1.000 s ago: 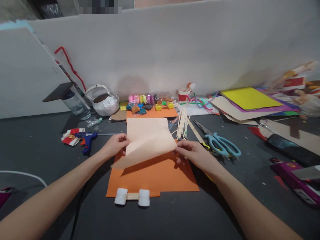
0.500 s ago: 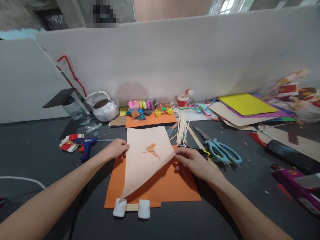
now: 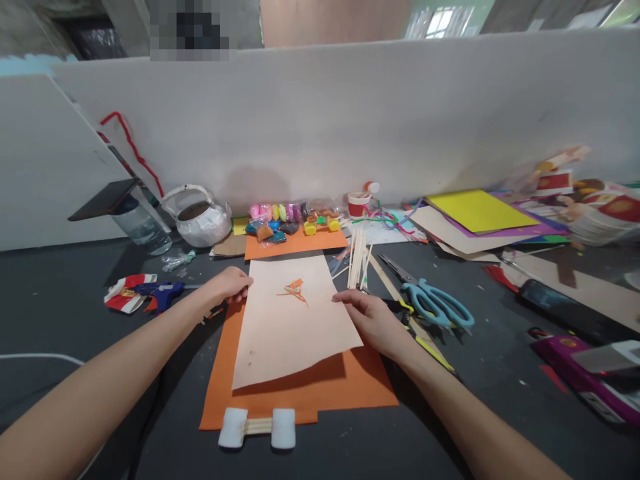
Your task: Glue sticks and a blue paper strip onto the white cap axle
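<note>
Both my hands hold a pale peach sheet of paper (image 3: pixel 295 340) by its side edges, its near end raised off the larger orange sheet (image 3: pixel 360 387) beneath. My left hand (image 3: pixel 233 285) pinches the left edge with closed fingers. On the right edge, my right hand (image 3: pixel 365 317) grips with the thumb on top and the fingers partly hidden below. Thin orange paper scraps (image 3: pixel 296 291) lie on the peach sheet. At the orange sheet's near edge rests a small piece of sticks joining two white padded ends (image 3: pixel 283 429).
Blue-handled scissors (image 3: pixel 435 303) and wooden sticks (image 3: pixel 358 260) lie to the right. A blue glue gun (image 3: pixel 163 295) sits beyond my left forearm. Along the back stand a white kettle-shaped pot (image 3: pixel 204 223), bagged clay (image 3: pixel 275 217) and stacked coloured paper (image 3: pixel 480 210).
The peach sheet's near right corner, folded up before, now lies flatter and faces me. My right hand has shifted slightly left along the edge. The scraps stay on the sheet.
</note>
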### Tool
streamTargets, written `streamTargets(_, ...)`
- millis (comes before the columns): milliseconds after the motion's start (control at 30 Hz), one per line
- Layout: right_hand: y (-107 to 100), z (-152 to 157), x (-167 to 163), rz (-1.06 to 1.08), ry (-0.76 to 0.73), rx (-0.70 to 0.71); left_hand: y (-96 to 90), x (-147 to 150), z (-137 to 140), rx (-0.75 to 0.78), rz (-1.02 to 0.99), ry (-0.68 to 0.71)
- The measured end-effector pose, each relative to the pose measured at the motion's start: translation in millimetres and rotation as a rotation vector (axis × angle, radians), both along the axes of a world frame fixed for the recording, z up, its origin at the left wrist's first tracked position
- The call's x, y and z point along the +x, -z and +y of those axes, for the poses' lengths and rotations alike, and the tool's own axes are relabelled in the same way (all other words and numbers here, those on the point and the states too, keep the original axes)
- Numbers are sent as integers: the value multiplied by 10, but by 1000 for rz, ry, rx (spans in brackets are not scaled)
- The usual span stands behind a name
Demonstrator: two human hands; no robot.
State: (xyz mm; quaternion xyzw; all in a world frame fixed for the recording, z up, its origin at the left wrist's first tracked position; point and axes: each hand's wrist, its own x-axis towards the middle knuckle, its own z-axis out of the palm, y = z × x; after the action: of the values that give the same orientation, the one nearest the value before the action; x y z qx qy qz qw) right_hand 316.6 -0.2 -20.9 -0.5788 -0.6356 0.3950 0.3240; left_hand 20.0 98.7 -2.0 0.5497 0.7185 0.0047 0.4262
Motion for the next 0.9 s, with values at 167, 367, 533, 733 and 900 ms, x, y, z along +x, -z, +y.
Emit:
streamTargets(167, -15, 2, 16, -77, 7, 20, 68, 11, 19, 30, -7, -10)
streamTargets(367, -109, -25, 63, -107, 12, 10, 133, -11, -16, 41, -13, 6)
streamTargets(533, -126, -53, 21, -64, -13, -45, 79, -64, -53, 30, 10, 11)
streamTargets(733, -33, -20, 30, -41, 13, -72, 76, -48, -23, 57, 1, 24)
streamTargets(900, -15, -3, 36, -63, 25, -76, 150, -76, -41, 118, 0, 62)
